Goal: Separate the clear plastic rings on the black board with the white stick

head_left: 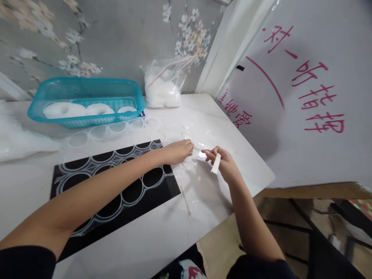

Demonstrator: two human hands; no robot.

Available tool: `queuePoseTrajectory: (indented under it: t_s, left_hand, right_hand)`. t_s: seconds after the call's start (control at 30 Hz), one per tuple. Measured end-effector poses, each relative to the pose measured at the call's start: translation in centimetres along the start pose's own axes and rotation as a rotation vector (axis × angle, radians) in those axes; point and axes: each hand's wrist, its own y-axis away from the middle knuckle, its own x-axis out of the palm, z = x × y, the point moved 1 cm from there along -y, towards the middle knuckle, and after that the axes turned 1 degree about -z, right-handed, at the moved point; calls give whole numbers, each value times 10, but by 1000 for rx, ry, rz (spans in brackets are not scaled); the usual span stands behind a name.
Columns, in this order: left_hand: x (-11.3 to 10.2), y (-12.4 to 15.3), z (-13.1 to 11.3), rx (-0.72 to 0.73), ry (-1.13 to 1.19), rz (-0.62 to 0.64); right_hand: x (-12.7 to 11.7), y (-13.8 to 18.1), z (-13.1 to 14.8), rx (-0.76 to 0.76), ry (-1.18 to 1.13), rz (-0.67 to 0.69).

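Note:
My left hand (183, 151) is closed, its fingers curled down on crumpled clear plastic film (187, 164) at the right end of a black sheet. My right hand (222, 159) grips a slim tool with a flat white handle (216, 164); its thin tip points toward my left fingers, and its kind is not clear. Under my left forearm lies the black sheet (122, 228), covered by clear plastic with rows of round outlines (132, 192). A thin pale stick (186, 201) rests on the white table close by.
Behind stands a blue plastic basket (87, 87) with white ring-shaped pieces (100, 109). Beside it is a clear zip bag (164, 91) of white material. More white plastic (23, 135) lies at left. A whiteboard with red writing (308, 155) borders the table (247, 170) at right.

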Motion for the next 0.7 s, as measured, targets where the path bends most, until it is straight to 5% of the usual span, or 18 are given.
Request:
queuePoseTrajectory:
  t_s: [0.2, 0.37, 0.53, 0.7]
  left_hand:
    - [-38, 36, -26, -41, 170, -95]
    - [-32, 76, -39, 6, 135, -201]
    - [-15, 102, -21, -116, 336, -184]
    - [-15, 75, 18, -174, 332, -188]
  right_hand:
    - [26, 13, 13, -84, -97, 219]
    - [52, 28, 16, -146, -103, 312]
    - [65, 36, 15, 7, -533, 412]
    - [60, 23, 19, 150, -886, 254]
